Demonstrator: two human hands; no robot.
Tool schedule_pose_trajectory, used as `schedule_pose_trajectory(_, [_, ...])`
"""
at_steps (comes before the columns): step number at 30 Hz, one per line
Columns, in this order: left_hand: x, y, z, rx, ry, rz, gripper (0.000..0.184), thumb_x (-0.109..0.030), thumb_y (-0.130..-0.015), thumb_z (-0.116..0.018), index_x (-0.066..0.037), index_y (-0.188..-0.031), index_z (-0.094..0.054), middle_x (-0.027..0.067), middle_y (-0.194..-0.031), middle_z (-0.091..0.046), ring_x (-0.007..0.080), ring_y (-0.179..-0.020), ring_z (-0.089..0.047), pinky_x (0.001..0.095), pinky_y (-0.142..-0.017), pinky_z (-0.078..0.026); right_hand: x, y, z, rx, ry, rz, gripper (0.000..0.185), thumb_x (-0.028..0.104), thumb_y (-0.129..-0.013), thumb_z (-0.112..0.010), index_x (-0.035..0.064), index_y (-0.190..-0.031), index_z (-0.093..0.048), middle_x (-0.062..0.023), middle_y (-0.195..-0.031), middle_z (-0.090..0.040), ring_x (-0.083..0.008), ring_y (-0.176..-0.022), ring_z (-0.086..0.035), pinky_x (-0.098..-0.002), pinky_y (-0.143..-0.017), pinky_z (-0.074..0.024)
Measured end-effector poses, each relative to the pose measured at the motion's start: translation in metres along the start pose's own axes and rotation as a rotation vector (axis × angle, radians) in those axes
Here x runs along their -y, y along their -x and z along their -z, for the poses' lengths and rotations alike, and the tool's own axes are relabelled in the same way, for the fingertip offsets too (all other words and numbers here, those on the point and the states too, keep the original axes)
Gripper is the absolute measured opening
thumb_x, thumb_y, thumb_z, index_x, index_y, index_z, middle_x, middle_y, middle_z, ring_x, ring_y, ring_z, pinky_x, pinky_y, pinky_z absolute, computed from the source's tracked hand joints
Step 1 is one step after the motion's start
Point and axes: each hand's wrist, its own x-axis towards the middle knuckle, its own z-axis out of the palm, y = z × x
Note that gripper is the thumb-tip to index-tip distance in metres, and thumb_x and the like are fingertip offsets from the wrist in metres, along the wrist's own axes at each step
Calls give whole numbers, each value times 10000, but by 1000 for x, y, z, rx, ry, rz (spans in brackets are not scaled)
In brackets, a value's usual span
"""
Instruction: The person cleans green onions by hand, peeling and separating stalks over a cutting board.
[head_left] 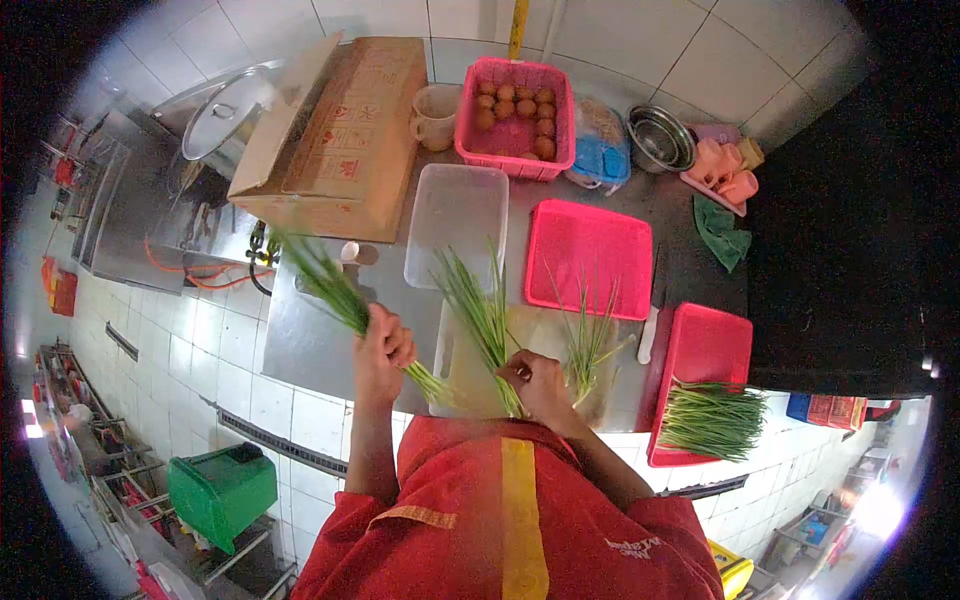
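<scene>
My left hand (pixel 383 345) is wrapped round a bunch of green onions (pixel 335 287), its leafy tops pointing up and left and its pale ends down and right. Fingers pinched, my right hand (pixel 535 385) is at the lower part of a second bunch (pixel 477 315) on the cutting board (pixel 455 350); what lies between the fingertips is too small to make out. A few loose green onions (pixel 583 350) lie on the board to the right of that hand.
Behind the board are a clear tray (pixel 455 225) and a pink tray (pixel 588 258). A knife (pixel 650 330) lies right of the board, beside a pink tray (pixel 715 345) with more green onions. Further back stand a cardboard box (pixel 345 130) and a pink basket (pixel 515 160).
</scene>
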Motion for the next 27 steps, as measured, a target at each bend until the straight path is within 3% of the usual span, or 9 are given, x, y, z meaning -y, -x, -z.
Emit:
schedule_pose_trajectory(2, [10, 0, -2, 14, -212, 125, 200, -258, -915, -555, -116, -782, -504, -72, -533, -312, 45, -424, -283, 216, -397, -233, 25, 2, 16, -36, -51, -5, 212, 185, -765, -729, 12, -778, -608, -73, -621, -588, -127, -537, -538, -285, -511, -436])
schedule_pose_trajectory(3, [14, 2, -8, 19, -212, 128, 200, -258, -915, -555, -116, -782, -504, -72, -533, -312, 45, -424, -283, 216, -397, -233, 37, 3, 24, -69, -102, -11, 198, 165, -759, -739, 14, -781, -613, -48, -601, -575, -83, -519, -501, -253, -496, -418])
schedule_pose_trajectory(5, [17, 7, -29, 50, -536, 211, 201, -234, -904, -573, -74, -784, -554, -51, -535, -387, 44, -423, -312, 213, -394, -238, 59, 4, 37, -86, -146, -20, 179, 139, -757, -740, 15, -777, -612, -30, -601, -569, -64, -525, -480, -236, -495, -406])
schedule_pose_trajectory(6, [22, 9, -28, 106, -552, 206, 150, -194, -871, -622, -46, -894, -608, -44, -566, -451, 46, -441, -363, 210, -401, -273, 68, 5, 42, -96, -191, -25, 163, 114, -756, -740, 17, -773, -610, -11, -601, -563, -45, -532, -459, -220, -495, -394])
schedule_pose_trajectory(9, [23, 18, -55, 189, -677, 195, 128, -169, -843, -654, -53, -883, -621, -42, -583, -479, 47, -456, -395, 215, -407, -301, 91, 5, 55, -57, -212, -34, 203, 155, -752, -742, 4, -788, -610, -52, -670, -598, -101, -547, -505, -268, -518, -436])
schedule_pose_trajectory(16, [19, 26, -69, 246, -714, 193, 95, -136, -808, -689, -50, -819, -650, -72, -610, -498, 26, -524, -402, 215, -458, -294, 95, 7, 54, -12, -309, 0, 160, 117, -774, -721, 1, -821, -622, -43, -710, -615, -94, -597, -527, -256, -553, -446])
schedule_pose_trajectory(18, [24, 27, -64, 239, -711, 195, 97, -134, -809, -687, -45, -820, -650, -73, -606, -492, 27, -527, -401, 219, -460, -294, 102, 6, 54, -7, -575, -148, 146, 102, -802, -693, -12, -866, -628, -26, -742, -626, -82, -636, -532, -244, -584, -450])
schedule_pose_trajectory(20, [26, 28, -62, 232, -708, 200, 98, -132, -809, -685, -41, -820, -650, -74, -602, -486, 28, -531, -399, 223, -462, -293, 90, 5, 51, 10, -585, -111, 138, 95, -815, -677, -14, -885, -628, -17, -753, -627, -74, -639, -525, -235, -582, -444])
schedule_pose_trajectory(27, [17, 29, -71, 269, -765, 150, 139, -136, -821, -674, -6, -869, -656, 0, -720, -618, 56, -628, -522, 218, -538, -422, 82, 3, 54, 100, -713, -195, 100, 73, -843, -628, 7, -919, -625, -11, -753, -626, -51, -612, -496, -206, -539, -402])
